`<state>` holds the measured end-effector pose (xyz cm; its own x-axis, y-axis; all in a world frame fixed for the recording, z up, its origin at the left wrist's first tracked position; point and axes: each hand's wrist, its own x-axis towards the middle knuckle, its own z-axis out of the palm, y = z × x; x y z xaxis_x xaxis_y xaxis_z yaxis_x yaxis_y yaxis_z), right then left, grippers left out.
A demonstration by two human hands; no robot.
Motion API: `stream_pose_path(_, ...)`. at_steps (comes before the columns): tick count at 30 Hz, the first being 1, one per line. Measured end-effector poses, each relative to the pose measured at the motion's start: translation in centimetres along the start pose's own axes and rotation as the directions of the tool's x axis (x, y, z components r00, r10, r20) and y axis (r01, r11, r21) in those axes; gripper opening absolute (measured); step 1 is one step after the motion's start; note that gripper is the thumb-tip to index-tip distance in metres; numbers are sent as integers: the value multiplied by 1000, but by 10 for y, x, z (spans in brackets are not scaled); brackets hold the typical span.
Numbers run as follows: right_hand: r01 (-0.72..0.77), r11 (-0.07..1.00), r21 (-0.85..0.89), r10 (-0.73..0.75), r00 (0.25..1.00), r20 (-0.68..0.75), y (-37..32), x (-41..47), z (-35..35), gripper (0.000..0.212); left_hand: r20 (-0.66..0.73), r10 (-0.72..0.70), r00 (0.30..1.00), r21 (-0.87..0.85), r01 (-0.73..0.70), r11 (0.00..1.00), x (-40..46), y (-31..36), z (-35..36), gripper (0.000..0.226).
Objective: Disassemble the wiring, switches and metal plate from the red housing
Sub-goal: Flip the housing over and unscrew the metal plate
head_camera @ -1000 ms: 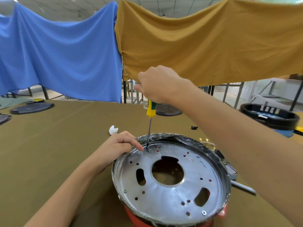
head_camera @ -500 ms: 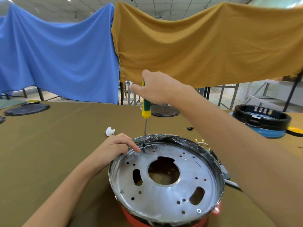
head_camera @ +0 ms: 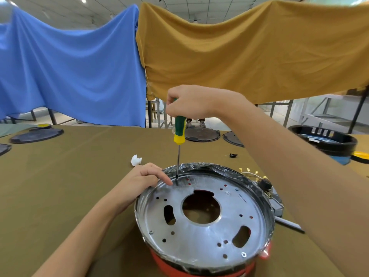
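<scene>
The round metal plate sits on top of the red housing, just below both hands. The right hand grips the green-and-yellow screwdriver upright, its tip on the plate's far left rim. The left hand rests beside the tip, fingers loosely curled, a fingertip touching the plate. A white scrap lies on the worktop just beyond the left hand.

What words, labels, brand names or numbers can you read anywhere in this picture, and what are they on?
None can be read.
Screwdriver in the right hand: green and yellow handle, no print visible.
Metal plate, steadied by the left hand: only holes and screws, no stamped text visible.
Black tub at far right: a pale patch inside, too blurred to read.
</scene>
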<state>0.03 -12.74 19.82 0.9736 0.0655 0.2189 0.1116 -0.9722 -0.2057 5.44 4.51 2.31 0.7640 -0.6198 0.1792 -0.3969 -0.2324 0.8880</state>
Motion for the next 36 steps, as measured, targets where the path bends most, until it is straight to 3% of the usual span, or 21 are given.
stream_pose_path(3, -154, 880, -449, 86, 982, -169, -2, 2, 4, 50, 4, 1, 1000, 11, -1, 1000, 0, 0, 0, 48)
stream_pose_path(5, -92, 869, -486, 10, 986, -169, -1, 5, 3, 47, 9, 1, 1000, 9, -1, 1000, 0, 0, 0, 48)
stream_pose_path(7, 64, 942, -330, -71, 997, -10, -1, 5, -3, 28, 6, 3, 1000, 9, -3, 1000, 0, 0, -1, 48)
stream_pose_path(9, 169, 984, -50, -163, 980, 110, -2, 0, -10, 9, 1, 0, 1000, 6, 0, 1000, 0, 0, 0, 48)
stream_pose_path(11, 166, 974, 157, -188, 973, 136, -3, -4, -13, 15, -4, -1, 1000, 3, 1, 1000, 0, 0, 0, 48)
stream_pose_path(13, 114, 972, 204, -141, 982, 123, -1, -3, -11, 18, -2, -3, 1000, -5, 3, 1000, 0, 0, 0, 48)
stream_pose_path(15, 27, 999, 17, -29, 995, 92, -2, -1, -7, 19, -3, -1, 1000, -14, 1, 1000, 0, 0, 0, 48)
stream_pose_path(17, -127, 929, -348, 119, 992, -44, -3, 0, -1, 48, -3, 2, 1000, -4, -2, 1000, -1, 0, 0, 48)
stream_pose_path(19, -160, 829, -536, 72, 981, -182, -3, 4, 2, 55, -1, 4, 1000, 9, -4, 1000, -1, 0, 0, 48)
stream_pose_path(21, -50, 887, -458, -7, 993, -120, -1, 5, 2, 42, 3, 3, 1000, 11, -3, 1000, 0, 0, 0, 48)
stream_pose_path(24, 130, 990, -54, -123, 986, 111, -2, 0, -8, 11, 4, -8, 1000, 15, 7, 1000, 0, -1, 0, 47)
stream_pose_path(25, 152, 987, 57, -159, 978, 135, -6, -2, -9, 14, 3, -9, 1000, 16, 9, 1000, 0, -1, 0, 47)
stream_pose_path(27, 175, 978, 111, -188, 975, 117, -12, -3, -7, 25, 0, -12, 1000, 20, 12, 1000, 0, -1, 1, 47)
stream_pose_path(31, 115, 989, -96, -110, 992, 53, -20, 2, 2, 23, -4, -14, 1000, 11, 14, 1000, -1, -1, 1, 47)
stream_pose_path(34, -80, 876, -476, 10, 989, -149, -22, 3, 7, 48, 1, -17, 1000, 1, 17, 1000, -1, -1, 0, 47)
stream_pose_path(36, -50, 854, -518, -38, 987, -158, -17, 5, 7, 41, -1, -15, 1000, 6, 15, 1000, 0, -1, 0, 46)
